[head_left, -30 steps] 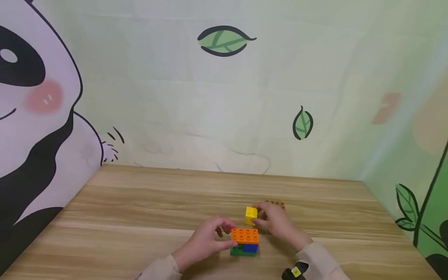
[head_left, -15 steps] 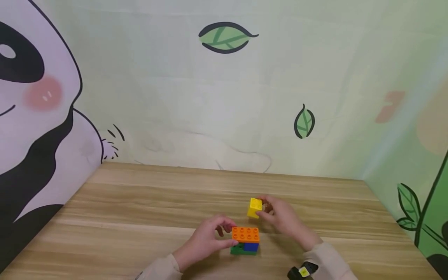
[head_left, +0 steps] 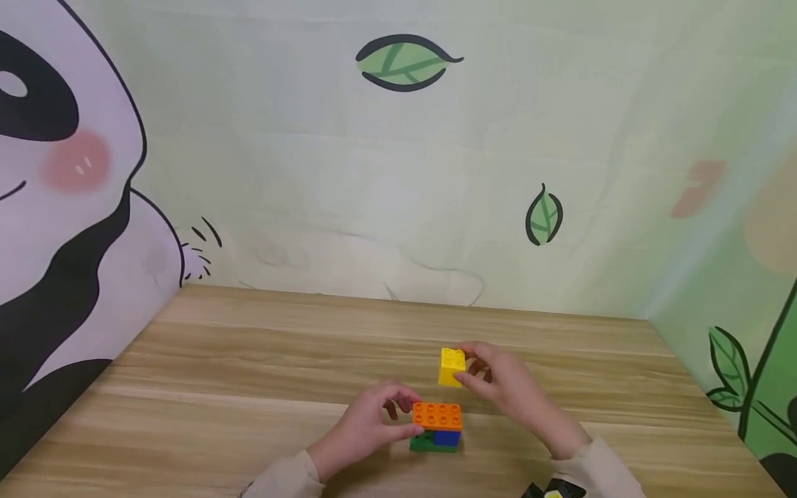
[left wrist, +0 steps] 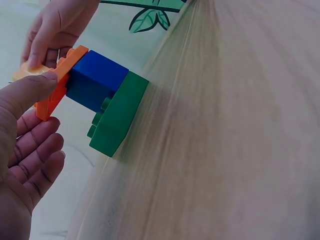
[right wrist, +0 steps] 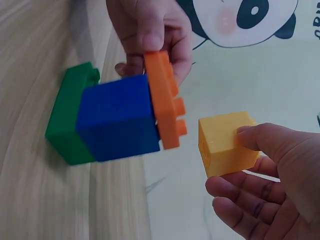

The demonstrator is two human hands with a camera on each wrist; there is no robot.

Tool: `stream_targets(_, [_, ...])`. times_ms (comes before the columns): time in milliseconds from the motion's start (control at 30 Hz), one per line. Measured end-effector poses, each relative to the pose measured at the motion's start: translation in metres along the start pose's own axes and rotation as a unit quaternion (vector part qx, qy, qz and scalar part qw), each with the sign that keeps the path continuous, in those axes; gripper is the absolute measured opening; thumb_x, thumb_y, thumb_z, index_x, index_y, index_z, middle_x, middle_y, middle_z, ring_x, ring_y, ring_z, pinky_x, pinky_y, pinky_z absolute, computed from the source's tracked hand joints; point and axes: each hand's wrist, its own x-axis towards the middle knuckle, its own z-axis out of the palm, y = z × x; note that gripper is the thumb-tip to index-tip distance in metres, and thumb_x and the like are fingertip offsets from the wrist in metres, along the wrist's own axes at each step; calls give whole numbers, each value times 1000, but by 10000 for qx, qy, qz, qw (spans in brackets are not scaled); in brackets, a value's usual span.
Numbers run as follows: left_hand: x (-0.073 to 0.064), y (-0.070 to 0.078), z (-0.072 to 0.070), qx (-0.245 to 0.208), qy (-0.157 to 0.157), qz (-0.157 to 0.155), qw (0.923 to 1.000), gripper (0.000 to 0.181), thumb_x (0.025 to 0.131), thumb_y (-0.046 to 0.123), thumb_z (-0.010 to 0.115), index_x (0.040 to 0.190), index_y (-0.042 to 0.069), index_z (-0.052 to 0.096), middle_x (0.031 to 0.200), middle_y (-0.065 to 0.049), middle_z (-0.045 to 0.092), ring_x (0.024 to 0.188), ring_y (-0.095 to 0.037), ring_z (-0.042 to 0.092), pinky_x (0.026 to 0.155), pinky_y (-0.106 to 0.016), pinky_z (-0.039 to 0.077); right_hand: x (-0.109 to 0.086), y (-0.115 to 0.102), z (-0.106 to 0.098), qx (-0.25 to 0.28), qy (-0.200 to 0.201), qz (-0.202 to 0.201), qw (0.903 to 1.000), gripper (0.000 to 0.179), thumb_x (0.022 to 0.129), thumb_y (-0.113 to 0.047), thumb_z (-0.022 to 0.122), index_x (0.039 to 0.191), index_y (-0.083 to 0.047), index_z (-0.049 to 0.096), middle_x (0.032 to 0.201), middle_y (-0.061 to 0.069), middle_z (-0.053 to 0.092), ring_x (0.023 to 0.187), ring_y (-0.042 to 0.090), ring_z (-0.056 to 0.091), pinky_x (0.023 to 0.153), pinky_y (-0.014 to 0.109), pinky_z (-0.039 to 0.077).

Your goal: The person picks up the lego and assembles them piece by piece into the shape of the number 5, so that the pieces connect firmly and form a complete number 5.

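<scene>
My left hand (head_left: 370,422) pinches the left end of an orange brick (head_left: 436,416), thumb in front and fingers behind. The orange brick is the top of a small stack, over a blue brick (right wrist: 117,117) and a green brick (left wrist: 120,115) on the table. Green studs left of the blue brick stay uncovered, under the orange overhang. My right hand (head_left: 513,384) holds a yellow brick (head_left: 451,366) between thumb and fingers. It hangs above the table, studs up, beyond the stack in the head view. The right wrist view shows the yellow brick (right wrist: 227,142) apart from the orange studs.
The wooden table (head_left: 249,353) runs back to a wall cloth (head_left: 299,173) printed with leaves and a panda (head_left: 81,166). A black wrist strap (head_left: 557,487) shows at the right sleeve, by the bottom edge.
My right hand has raised the yellow brick off the table, slightly farther from the stack. The brown brick seen behind that hand earlier is hidden now. My left hand keeps its grip.
</scene>
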Motion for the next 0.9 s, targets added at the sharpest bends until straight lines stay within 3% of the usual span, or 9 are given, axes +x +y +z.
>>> stream_targets(300, [-1, -2, 1, -38, 50, 45, 10000, 31, 80, 26, 78, 105, 10, 67, 98, 0, 66, 86, -9, 57, 74, -19, 51, -15, -18, -2, 31, 72, -299, 9995, 38, 89, -22, 68, 123, -7, 60, 96, 0, 70, 80, 5, 60, 67, 18, 51])
stream_targets(567, [-2, -1, -2, -137, -16, 73, 9999, 32, 81, 25, 77, 106, 10, 65, 100, -1, 66, 88, -11, 57, 75, -19, 51, -24, -24, 8, 75, 203, -682, 9974, 34, 89, -23, 68, 119, -8, 62, 98, 0, 70, 82, 6, 61, 70, 21, 53])
stream_targets(900, [-2, -1, -2, -209, -184, 40, 9996, 36, 81, 23, 78, 111, 8, 64, 104, -2, 67, 87, -10, 57, 78, -21, 51, -29, -29, 22, 43, 272, -461, 9986, 36, 87, -25, 71, 119, -12, 62, 98, -5, 68, 84, 6, 59, 72, 24, 54])
